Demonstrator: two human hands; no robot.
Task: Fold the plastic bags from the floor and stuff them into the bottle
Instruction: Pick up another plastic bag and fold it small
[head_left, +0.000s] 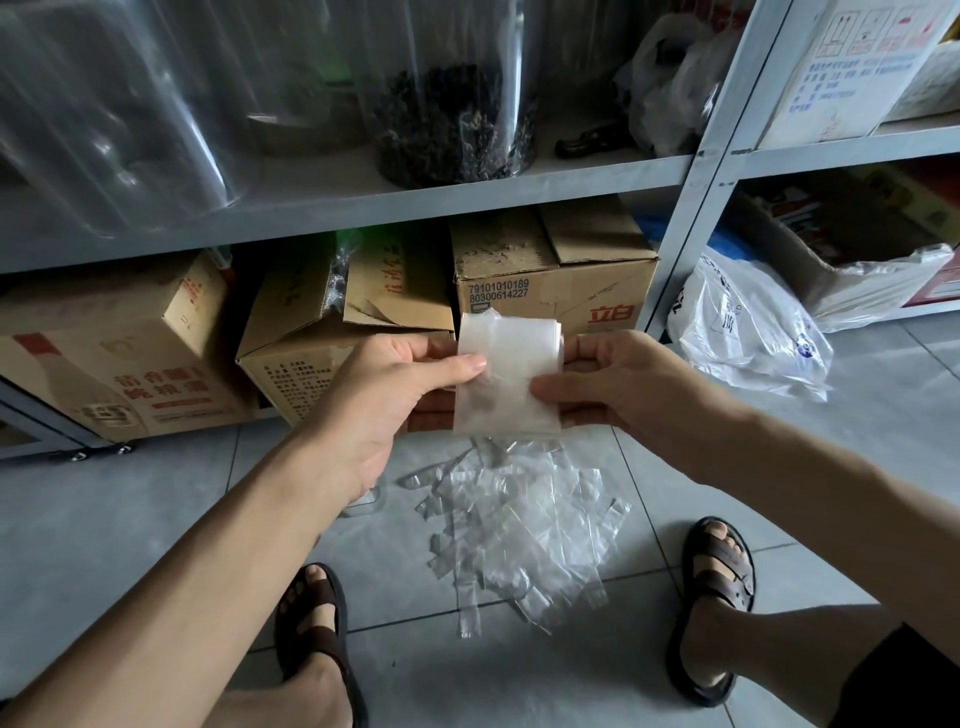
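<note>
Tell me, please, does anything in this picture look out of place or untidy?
Yes. A loose heap of clear plastic bags lies scattered on the tiled floor between the person's feet, not stacked. A crumpled printed bag also lies on the floor beside the shelf post.

The fingers (415, 347) of the left hand (379, 400) go behind the folded bag (506, 384), so their tips are hidden. The clear containers (119, 114) on the shelf (363, 208) are blurred and cut by the top edge (the jar (452, 119) of dark stuff also). The small print on the left carton (130, 374) cannot be read.
</note>
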